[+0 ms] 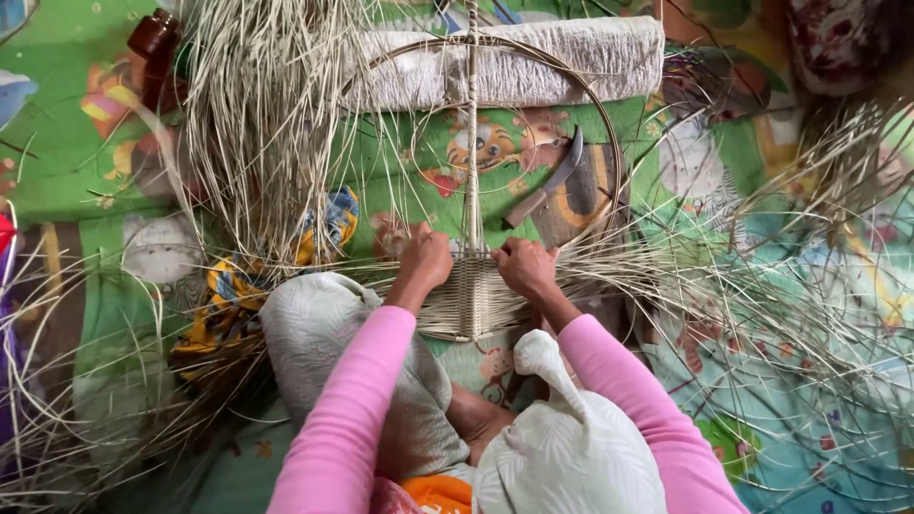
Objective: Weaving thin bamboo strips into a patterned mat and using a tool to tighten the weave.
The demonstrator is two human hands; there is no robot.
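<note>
Hands, left [423,257] and right [524,265], closed on woven cane panel [468,300]

Fingertips of both hands [476,265] are buried in the woven strips [473,295]; above them, the hoop's [609,143] centre rib runs off-frame.

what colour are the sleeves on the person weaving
Pink, on both arms; the left sleeve and right sleeve show clearly in the head view.

One round cane frame [609,143], one curved knife [550,183], one rolled white cloth [571,59], two hands
</note>
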